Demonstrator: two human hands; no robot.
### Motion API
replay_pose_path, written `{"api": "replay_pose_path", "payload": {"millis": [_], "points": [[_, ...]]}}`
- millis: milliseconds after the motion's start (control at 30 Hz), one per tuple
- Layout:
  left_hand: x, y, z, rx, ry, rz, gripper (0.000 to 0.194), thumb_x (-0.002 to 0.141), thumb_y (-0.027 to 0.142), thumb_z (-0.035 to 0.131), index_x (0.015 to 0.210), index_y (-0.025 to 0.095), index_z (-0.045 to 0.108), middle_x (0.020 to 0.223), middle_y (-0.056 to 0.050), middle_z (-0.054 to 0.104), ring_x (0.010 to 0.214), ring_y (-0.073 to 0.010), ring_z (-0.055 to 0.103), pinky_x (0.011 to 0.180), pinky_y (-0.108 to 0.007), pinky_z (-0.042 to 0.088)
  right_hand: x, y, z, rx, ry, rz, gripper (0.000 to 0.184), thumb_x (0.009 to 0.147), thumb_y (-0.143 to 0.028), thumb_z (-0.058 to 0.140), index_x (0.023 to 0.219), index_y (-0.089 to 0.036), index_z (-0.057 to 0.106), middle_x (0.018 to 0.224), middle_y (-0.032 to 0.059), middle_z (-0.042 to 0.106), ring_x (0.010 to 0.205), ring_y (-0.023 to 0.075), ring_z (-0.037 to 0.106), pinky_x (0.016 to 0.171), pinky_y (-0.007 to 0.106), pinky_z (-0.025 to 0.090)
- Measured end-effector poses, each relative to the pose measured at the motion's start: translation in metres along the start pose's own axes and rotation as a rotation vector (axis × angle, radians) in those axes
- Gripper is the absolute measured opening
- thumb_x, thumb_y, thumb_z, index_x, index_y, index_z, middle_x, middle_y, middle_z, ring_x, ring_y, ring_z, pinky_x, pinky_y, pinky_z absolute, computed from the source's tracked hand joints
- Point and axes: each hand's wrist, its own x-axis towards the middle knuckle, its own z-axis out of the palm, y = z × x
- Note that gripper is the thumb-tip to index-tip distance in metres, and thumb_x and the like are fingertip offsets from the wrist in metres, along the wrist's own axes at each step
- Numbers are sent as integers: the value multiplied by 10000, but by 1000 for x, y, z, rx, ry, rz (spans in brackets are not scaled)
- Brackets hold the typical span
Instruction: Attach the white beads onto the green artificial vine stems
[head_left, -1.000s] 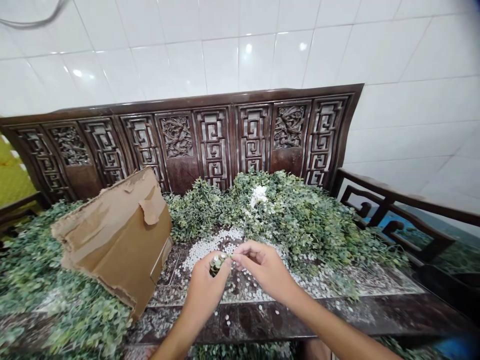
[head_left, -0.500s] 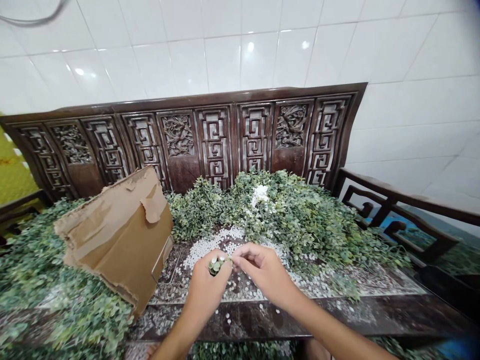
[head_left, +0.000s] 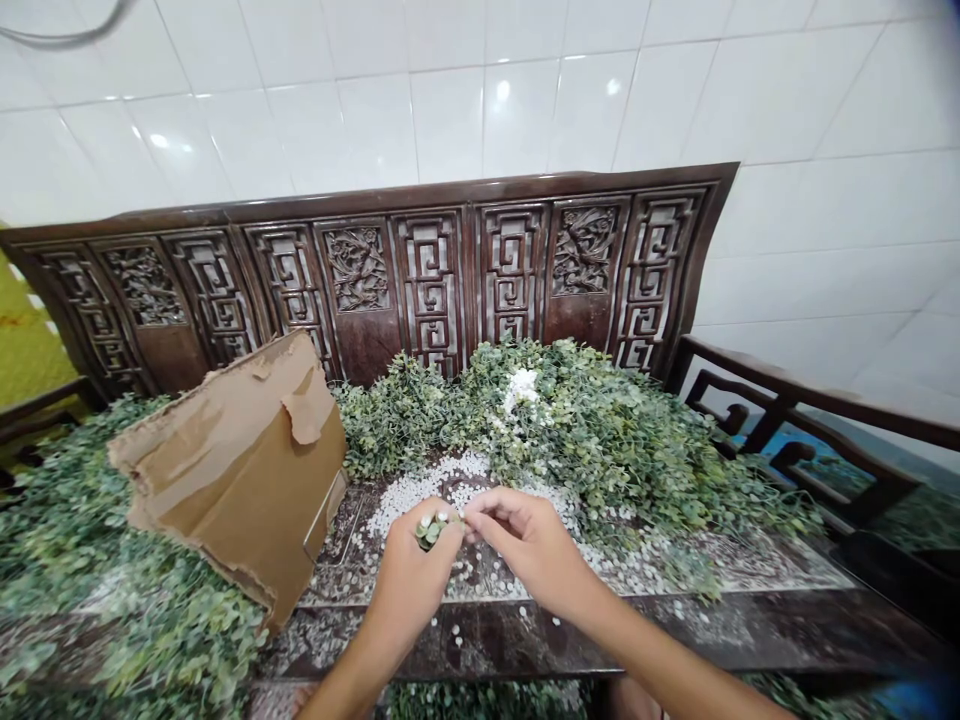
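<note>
My left hand (head_left: 421, 555) is closed round an artificial leaf sprig (head_left: 430, 532), whose small green leaves and a white bit or two show above the fist. My right hand (head_left: 521, 540) meets it at the fingertips, thumb and forefinger pinched together at the sprig's edge. What lies inside that pinch is too small to make out. Below and behind both hands, many small white round pieces (head_left: 409, 494) are scattered over the seat of a dark carved wooden bench (head_left: 510, 635).
A torn cardboard piece (head_left: 247, 480) stands tilted on the left, a thin metal wire frame (head_left: 324, 515) by its edge. Heaps of artificial greenery (head_left: 630, 440) cover the seat's back and right, with a white clump (head_left: 521, 388) on top. More greenery (head_left: 165, 610) lies left. The carved backrest (head_left: 367, 345) rises behind.
Almost nothing differs. Both hands keep their place and grip at the sprig; the view has shifted very slightly.
</note>
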Motion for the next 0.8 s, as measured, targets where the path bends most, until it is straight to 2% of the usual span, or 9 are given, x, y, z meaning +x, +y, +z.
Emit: {"api": "replay_pose_path", "payload": {"millis": [267,567,800], "points": [[-1,-2,2,-59,5,-47,170,759,302,542,637,188,578,581,35,497,590,-142,433,579,-225,330,-1,1,-1,-152,11,-69,170,880,-301,572,805,-195,681,742,23,664,718,168,604,677,289,483],[-2,-3,-2,-105,-40,-94,206,771,363,560,664,190,526,590,47,427,585,-127,387,558,-218,313,-4,0,-4,-405,16,-293,177,913,-205,529,897,-221,704,820,25,701,751,165,629,710,287,480],[-6,-7,1,-126,-26,-107,214,760,368,567,650,197,500,622,42,418,628,-138,385,595,-224,312,-6,3,-3,-424,-20,-305,183,914,-202,523,927,-211,705,852,43,712,763,175,638,715,298,488]]}}
